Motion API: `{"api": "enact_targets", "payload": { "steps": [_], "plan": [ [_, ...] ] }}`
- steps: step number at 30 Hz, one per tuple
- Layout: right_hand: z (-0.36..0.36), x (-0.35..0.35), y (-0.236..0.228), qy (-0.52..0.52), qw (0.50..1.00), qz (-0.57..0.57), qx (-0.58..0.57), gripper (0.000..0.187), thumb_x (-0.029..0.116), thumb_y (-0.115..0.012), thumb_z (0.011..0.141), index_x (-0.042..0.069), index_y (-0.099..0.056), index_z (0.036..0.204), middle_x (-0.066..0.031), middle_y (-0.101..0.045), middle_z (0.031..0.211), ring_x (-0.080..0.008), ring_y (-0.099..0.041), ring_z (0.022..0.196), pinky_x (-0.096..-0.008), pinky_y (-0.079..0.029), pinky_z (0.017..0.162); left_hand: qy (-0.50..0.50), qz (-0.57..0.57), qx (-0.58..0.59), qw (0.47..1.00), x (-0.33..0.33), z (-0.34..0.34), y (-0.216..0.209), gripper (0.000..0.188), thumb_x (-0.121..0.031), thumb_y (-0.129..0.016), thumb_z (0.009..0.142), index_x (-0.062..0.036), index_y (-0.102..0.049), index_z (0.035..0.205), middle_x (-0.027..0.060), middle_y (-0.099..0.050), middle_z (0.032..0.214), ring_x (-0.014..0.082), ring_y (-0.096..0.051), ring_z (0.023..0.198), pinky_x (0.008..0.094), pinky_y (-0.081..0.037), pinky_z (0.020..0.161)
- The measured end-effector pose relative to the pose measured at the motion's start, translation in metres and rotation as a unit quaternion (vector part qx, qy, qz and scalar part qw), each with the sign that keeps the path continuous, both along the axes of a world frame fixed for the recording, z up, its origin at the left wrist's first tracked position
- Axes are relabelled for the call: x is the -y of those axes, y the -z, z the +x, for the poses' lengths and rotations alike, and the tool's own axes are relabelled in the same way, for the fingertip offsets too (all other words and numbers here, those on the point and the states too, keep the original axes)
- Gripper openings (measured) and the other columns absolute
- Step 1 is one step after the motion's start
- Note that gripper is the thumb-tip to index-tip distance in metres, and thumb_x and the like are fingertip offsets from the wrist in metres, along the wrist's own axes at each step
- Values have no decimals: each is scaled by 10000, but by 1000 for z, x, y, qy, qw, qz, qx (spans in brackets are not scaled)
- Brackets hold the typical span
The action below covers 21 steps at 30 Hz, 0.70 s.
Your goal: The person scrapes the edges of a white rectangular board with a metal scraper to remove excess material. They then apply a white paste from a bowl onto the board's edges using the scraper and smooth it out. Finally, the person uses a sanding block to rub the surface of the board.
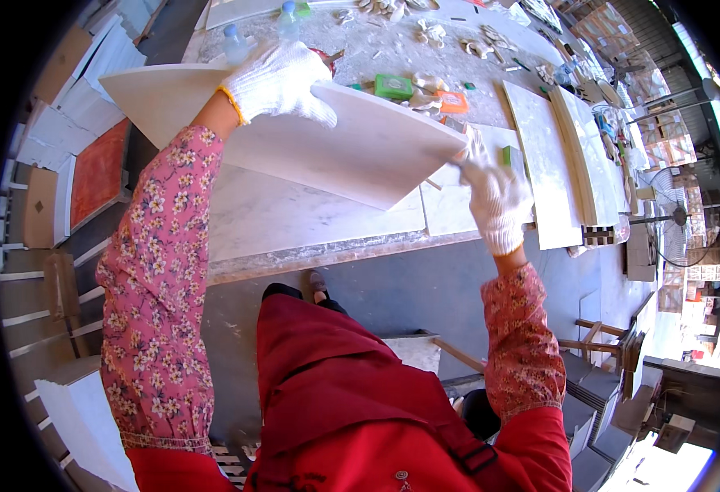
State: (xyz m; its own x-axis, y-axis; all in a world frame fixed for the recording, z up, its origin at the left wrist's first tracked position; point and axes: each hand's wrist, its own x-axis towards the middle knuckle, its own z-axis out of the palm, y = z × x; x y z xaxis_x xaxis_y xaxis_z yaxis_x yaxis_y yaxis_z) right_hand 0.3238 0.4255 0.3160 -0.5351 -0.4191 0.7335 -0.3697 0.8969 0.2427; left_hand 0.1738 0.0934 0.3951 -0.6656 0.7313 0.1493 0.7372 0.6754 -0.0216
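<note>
A white stone tile (319, 139) with faint grey veins is tilted up on its edge above the worktable. My left hand (282, 86), in a white knit glove, grips its upper edge, the thumb on the near face. My right hand (491, 189), gloved the same, is closed at the tile's right-hand corner and smeared by motion. Something small and greyish shows at its fingertips against the tile's edge; its kind is too blurred to tell. Under the raised tile lies another white veined tile (311, 215), flat along the table's near side.
A green box (393, 87) and an orange box (452, 102) stand beyond the tile. Plastic bottles (235, 45) are behind my left hand. More tiles (542, 156) lie to the right, and loose gloves (430, 33) are scattered at the back. A fan (678, 216) stands far right.
</note>
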Motion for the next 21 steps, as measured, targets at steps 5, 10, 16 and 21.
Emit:
{"api": "enact_targets", "payload": {
  "steps": [5, 10, 16, 21],
  "plan": [
    [88, -18, 79, 68, 846, -300, 435, 63, 132, -681, 891, 100, -680, 944, -35, -668, 769, -179, -582, 577, -295, -478, 544, 29, 61, -50, 996, 11, 23, 11, 462, -502, -798, 666, -61, -733, 783, 169, -650, 706, 371, -637, 665, 454, -491, 620],
    [158, -13, 123, 125, 553, -672, 476, 206, 210, -548, 1012, 19, -607, 963, -70, -679, 820, -107, -565, 612, -256, -465, 552, 59, 93, -36, 993, 31, 80, 18, 309, -359, -827, 680, -86, -704, 757, 97, -651, 738, 318, -620, 693, 435, -476, 638],
    [212, 3, 144, 174, 455, -730, 479, 291, 298, -467, 1046, 27, -558, 997, -64, -673, 832, -85, -559, 632, -236, -455, 556, 60, 64, -20, 996, 40, 194, 61, 303, -75, -678, 750, -136, -731, 1042, 37, -711, 987, 237, -672, 881, 381, -523, 746],
    [240, 0, 160, 223, 446, -732, 464, 262, 266, -487, 1033, 17, -565, 1043, -50, -655, 805, -83, -553, 625, -238, -462, 562, 33, 3, 19, 999, 18, 249, 181, 413, -120, -536, 859, -136, -631, 1260, 58, -625, 1291, 316, -596, 1154, 452, -507, 991]
  ]
}}
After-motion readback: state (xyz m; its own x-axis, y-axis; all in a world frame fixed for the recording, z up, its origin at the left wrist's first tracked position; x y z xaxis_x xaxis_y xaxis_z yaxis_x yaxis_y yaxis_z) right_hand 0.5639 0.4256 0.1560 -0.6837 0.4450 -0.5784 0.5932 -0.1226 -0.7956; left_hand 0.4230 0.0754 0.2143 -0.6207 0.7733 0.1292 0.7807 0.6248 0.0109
